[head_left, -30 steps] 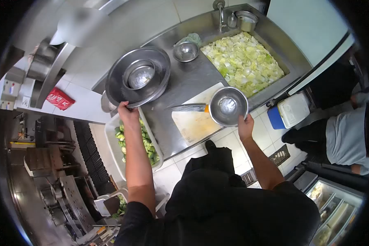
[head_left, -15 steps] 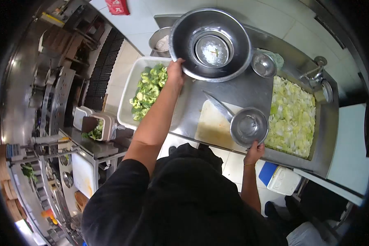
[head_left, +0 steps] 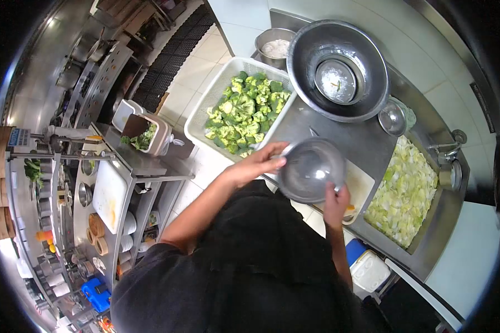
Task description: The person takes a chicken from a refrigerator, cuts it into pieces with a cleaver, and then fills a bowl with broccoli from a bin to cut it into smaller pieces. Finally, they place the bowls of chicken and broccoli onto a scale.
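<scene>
A round metal bowl (head_left: 311, 169) is held up in front of my body, over the edge of the cutting board (head_left: 359, 188). My left hand (head_left: 261, 164) grips its left rim between thumb and fingers. On its lower right rim, my right hand (head_left: 336, 205) is closed, slightly blurred. Left of the bowl is a white basket (head_left: 201, 118) of broccoli florets (head_left: 244, 114). Behind it stands a large metal basin (head_left: 366, 61) with a smaller metal bowl (head_left: 336, 82) inside. The bowl hides most of the knife.
Chopped cabbage (head_left: 403, 191) fills the sink on the right, below a faucet (head_left: 455, 141). A small metal bowl (head_left: 393, 117) sits beside the basin, and a pot (head_left: 274, 47) of white contents behind the basket. At left, a side table holds a white board (head_left: 111, 194).
My left hand has left the large basin and now holds the metal bowl too. The bowl has been lifted off the cutting board toward my body. The view has shifted left.
</scene>
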Demonstrator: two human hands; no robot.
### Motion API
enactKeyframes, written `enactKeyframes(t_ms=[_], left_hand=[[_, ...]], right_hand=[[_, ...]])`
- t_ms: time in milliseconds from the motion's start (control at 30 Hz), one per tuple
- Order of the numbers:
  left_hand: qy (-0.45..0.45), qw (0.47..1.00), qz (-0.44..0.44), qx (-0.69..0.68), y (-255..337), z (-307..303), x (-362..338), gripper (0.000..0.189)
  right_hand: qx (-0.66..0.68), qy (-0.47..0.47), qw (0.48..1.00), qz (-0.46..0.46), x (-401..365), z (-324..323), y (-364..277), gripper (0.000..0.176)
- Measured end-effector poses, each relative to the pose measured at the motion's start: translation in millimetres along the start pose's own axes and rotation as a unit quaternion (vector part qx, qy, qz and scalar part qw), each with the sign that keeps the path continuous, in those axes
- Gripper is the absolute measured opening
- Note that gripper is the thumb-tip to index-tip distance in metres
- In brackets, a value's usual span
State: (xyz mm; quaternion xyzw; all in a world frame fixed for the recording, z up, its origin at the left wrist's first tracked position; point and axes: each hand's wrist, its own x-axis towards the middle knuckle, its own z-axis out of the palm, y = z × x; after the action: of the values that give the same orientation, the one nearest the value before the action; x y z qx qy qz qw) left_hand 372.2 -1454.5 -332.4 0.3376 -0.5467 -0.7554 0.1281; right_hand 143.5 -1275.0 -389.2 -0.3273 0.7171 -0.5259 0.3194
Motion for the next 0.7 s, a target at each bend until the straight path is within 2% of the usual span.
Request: enactKeyframes(t_ms=[33, 133, 200, 233, 267, 300, 333, 367, 400, 467, 567, 667, 700], left_hand=[[0.017, 0.999, 0.009, 0.040, -1, -3, -14, 0.072], [0.128, 0.977, -0.082, -0.150, -16, -29, -42, 0.070], [0.231, 0.952, -0.145, -0.137, -30, -69, -62, 0.068], [0.286, 0.938, -0.133, -0.146, -31, -83, -76, 0.064], [0.292, 0.935, -0.114, -0.168, -30, -99, -91, 0.091], [0.329, 0.919, -0.113, -0.186, -41, -125, -106, 0.086], [0.362, 0.901, -0.116, -0.209, -23, -133, -121, 0.080], [0.387, 0.892, -0.056, -0.227, -32, -152, -131, 0.073], [0.404, 0.884, -0.033, -0.231, -27, -168, -145, 0.068], [0.445, 0.860, -0.010, -0.250, -29, -199, -162, 0.063], [0.477, 0.833, 0.011, -0.280, -33, -234, -182, 0.061], [0.480, 0.822, 0.003, -0.305, -45, -261, -188, 0.060], [0.477, 0.822, 0.001, -0.312, -51, -270, -190, 0.059]], right_hand=[[0.041, -0.041, 0.998, -0.017, 5, 22, -17, 0.019], [0.024, -0.129, 0.989, -0.064, 24, 79, -39, 0.017], [0.045, -0.250, 0.967, -0.003, 40, 101, -57, 0.019], [0.054, -0.306, 0.950, 0.029, 49, 112, -63, 0.020], [0.041, -0.319, 0.947, 0.015, 61, 126, -64, 0.022], [0.028, -0.332, 0.943, 0.001, 76, 142, -64, 0.023], [0.015, -0.344, 0.939, -0.009, 90, 157, -64, 0.025], [-0.085, -0.309, 0.942, -0.094, 106, 169, -68, 0.029], [-0.186, -0.271, 0.928, -0.176, 125, 182, -76, 0.033], [-0.351, -0.235, 0.873, -0.242, 170, 213, -74, 0.056], [-0.541, -0.241, 0.774, -0.221, 208, 253, -74, 0.095], [-0.627, -0.280, 0.694, -0.216, 226, 284, -47, 0.122], [-0.638, -0.292, 0.684, -0.198, 231, 290, -48, 0.124]])
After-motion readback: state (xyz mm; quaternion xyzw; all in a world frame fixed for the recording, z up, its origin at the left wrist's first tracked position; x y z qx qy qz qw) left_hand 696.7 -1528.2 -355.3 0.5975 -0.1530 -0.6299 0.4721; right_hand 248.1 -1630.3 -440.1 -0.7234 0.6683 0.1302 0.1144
